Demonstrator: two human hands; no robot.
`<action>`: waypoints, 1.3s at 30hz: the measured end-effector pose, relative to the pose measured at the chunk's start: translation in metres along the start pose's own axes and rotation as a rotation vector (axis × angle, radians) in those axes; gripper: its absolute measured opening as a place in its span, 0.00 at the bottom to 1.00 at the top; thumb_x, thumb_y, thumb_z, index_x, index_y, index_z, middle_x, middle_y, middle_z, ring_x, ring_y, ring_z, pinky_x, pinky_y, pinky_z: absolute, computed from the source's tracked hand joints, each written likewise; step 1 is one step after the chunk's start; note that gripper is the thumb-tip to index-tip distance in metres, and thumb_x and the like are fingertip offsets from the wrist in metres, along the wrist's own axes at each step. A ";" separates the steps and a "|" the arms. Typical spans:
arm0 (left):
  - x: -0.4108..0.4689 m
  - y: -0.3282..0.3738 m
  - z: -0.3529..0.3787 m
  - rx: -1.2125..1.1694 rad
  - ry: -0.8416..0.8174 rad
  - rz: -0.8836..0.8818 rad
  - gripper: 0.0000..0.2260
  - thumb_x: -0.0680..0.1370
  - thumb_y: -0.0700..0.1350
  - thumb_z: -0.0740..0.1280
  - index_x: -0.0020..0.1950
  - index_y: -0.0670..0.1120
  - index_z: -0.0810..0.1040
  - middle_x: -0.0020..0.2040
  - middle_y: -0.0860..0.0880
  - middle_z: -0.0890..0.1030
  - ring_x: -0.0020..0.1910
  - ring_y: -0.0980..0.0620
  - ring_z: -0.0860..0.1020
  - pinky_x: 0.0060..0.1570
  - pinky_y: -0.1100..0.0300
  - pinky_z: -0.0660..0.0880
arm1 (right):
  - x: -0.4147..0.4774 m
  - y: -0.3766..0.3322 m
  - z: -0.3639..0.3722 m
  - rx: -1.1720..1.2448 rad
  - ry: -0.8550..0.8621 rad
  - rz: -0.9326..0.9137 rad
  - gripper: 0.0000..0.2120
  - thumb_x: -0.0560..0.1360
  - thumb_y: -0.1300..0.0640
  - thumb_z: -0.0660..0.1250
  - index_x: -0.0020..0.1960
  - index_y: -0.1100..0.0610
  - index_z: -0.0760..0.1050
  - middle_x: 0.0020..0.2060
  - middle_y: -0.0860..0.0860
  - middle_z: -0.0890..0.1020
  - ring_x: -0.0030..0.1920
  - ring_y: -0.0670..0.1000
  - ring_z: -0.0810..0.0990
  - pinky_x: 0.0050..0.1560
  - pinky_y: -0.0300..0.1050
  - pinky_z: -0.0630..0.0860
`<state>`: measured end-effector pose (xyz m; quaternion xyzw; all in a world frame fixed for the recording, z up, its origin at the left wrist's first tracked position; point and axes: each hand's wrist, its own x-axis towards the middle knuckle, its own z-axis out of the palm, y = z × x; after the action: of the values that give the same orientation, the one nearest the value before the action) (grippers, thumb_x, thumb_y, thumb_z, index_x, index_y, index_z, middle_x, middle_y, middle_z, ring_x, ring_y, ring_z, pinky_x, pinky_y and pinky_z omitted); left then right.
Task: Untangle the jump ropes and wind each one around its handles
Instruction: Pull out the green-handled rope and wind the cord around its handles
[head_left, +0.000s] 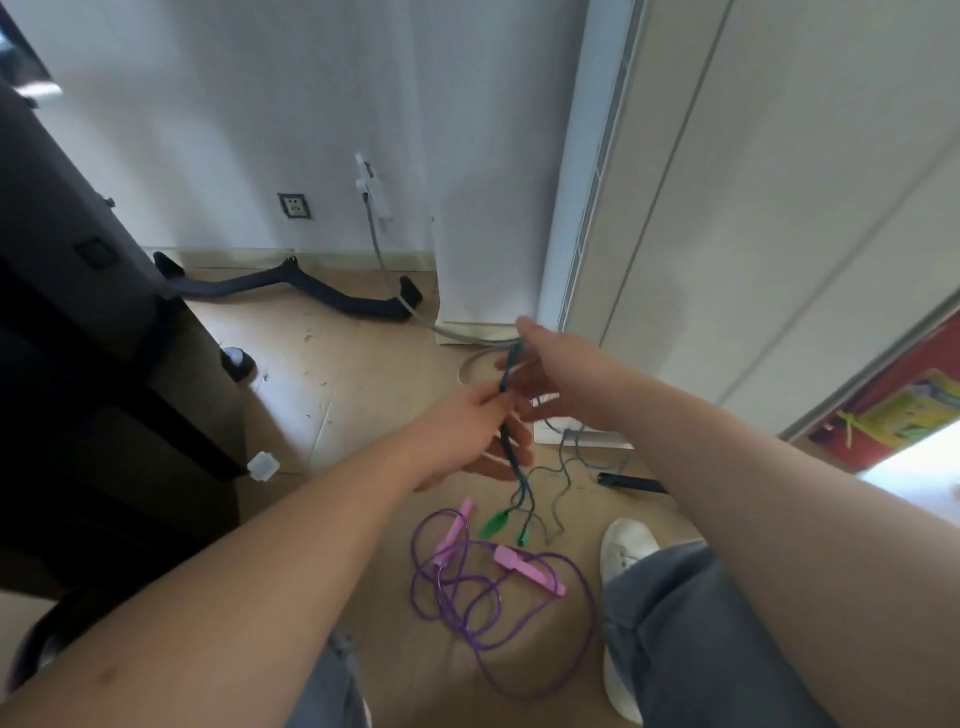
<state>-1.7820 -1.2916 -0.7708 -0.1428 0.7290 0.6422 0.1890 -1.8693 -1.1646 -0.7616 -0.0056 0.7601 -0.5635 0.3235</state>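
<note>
Green rope (514, 457) is held upright, gripped by left hand (462, 431) below and right hand (550, 369) above; purple rope (441, 577) is seen on floor (337, 374).

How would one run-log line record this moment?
left hand: holds green rope | right hand: same rope | purple rope: loose on floor
</note>
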 end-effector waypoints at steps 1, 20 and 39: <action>-0.001 0.004 -0.003 -0.089 0.042 0.026 0.12 0.86 0.46 0.55 0.61 0.41 0.75 0.43 0.43 0.81 0.41 0.44 0.85 0.42 0.51 0.84 | -0.003 0.005 0.001 -0.073 -0.076 0.022 0.29 0.81 0.34 0.54 0.49 0.57 0.80 0.36 0.52 0.85 0.43 0.55 0.84 0.57 0.60 0.80; 0.003 -0.009 -0.009 -0.136 -0.156 -0.090 0.33 0.79 0.70 0.46 0.52 0.46 0.79 0.50 0.46 0.84 0.55 0.43 0.81 0.58 0.47 0.73 | -0.013 0.004 0.008 0.210 -0.111 -0.130 0.18 0.84 0.50 0.57 0.41 0.58 0.75 0.29 0.52 0.73 0.30 0.53 0.73 0.36 0.48 0.75; 0.016 -0.020 0.003 -0.368 0.185 -0.066 0.07 0.82 0.44 0.56 0.48 0.47 0.72 0.29 0.51 0.68 0.25 0.53 0.65 0.30 0.59 0.67 | -0.014 0.008 -0.011 0.068 0.129 0.156 0.15 0.80 0.51 0.66 0.55 0.64 0.76 0.40 0.57 0.83 0.32 0.51 0.77 0.28 0.41 0.72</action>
<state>-1.7870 -1.2903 -0.7956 -0.2570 0.6087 0.7421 0.1132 -1.8607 -1.1473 -0.7599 0.1009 0.7580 -0.5611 0.3168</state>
